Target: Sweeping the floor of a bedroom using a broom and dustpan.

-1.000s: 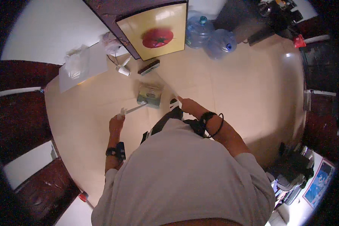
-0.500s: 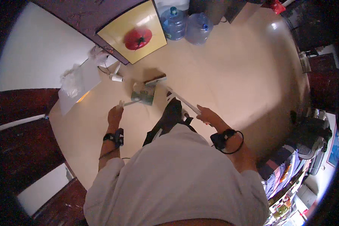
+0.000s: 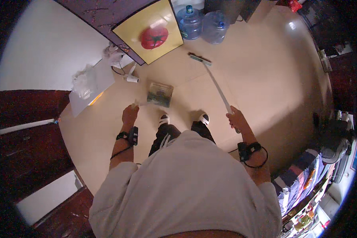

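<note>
My right hand (image 3: 236, 118) is closed round the handle of a broom (image 3: 216, 82). Its flat head (image 3: 200, 59) with dark bristles reaches out over the floor ahead, short of the water bottles. In my left hand (image 3: 129, 114) is the pale handle of a long-handled dustpan. The greenish-grey dustpan (image 3: 160, 94) is in front of my left foot, and its inside is too dim to make out. Broom head and dustpan are apart. Both wrists carry black strapped devices with cables.
Two blue water bottles (image 3: 189, 23) and a picture of a tomato (image 3: 154, 37) stand at the far side. A white hair dryer (image 3: 131, 78) with a cord lies left of the dustpan, near a white board (image 3: 92, 85) bearing clear plastic. Clothes (image 3: 301, 178) are piled at right.
The broom head has swung from beside the dustpan out to the far right. My right hand has moved right. My feet now show side by side, and the dustpan has shifted slightly.
</note>
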`<state>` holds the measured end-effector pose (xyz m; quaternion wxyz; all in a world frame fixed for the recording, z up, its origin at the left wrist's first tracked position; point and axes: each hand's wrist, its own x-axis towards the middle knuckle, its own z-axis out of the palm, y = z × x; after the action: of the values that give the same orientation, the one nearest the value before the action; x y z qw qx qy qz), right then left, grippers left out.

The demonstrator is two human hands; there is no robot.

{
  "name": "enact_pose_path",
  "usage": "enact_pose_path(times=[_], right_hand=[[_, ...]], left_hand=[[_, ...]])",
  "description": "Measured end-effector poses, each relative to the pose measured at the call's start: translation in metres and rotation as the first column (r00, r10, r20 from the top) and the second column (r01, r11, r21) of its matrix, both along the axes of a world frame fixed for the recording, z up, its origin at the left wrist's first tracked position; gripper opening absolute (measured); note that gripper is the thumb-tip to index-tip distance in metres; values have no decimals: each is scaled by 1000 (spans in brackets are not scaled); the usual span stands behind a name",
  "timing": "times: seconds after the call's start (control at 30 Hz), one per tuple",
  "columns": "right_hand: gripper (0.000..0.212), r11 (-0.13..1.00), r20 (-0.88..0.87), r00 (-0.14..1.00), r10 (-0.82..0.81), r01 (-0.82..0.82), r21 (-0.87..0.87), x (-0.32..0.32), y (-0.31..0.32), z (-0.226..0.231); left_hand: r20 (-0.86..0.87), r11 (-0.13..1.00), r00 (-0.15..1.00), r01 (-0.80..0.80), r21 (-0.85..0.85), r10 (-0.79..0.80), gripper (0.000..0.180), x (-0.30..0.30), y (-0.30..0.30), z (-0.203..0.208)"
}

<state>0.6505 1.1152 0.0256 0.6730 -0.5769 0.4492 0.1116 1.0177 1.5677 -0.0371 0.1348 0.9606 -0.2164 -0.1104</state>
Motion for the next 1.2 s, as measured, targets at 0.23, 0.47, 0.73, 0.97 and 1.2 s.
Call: enact_pose_path(times=[0.23,0.47,0.73,0.97,1.2], right_hand=[[20,993,28,997,-72,75,-92,41,26,-17],[16,999,233,972,-27,33,-22,109,118,-103],[30,963,119,956,268,-265,-44,185,242,-72],[31,838,140,842,521,-536,103,168,284,-104],[63,859,-11,866,501,-495,127,145,279,36]], left_hand=[[29,986,989,139,87,-142,44,9,71,12],[-25,992,995,101,77,-99,41,37,123,52],[86,987,988,120,106,-129,42,99,188,2],[39,974,978,208,-85,-205,37,124,186,25],[-80,977,974,211,-34,-213,37,118,190,23]])
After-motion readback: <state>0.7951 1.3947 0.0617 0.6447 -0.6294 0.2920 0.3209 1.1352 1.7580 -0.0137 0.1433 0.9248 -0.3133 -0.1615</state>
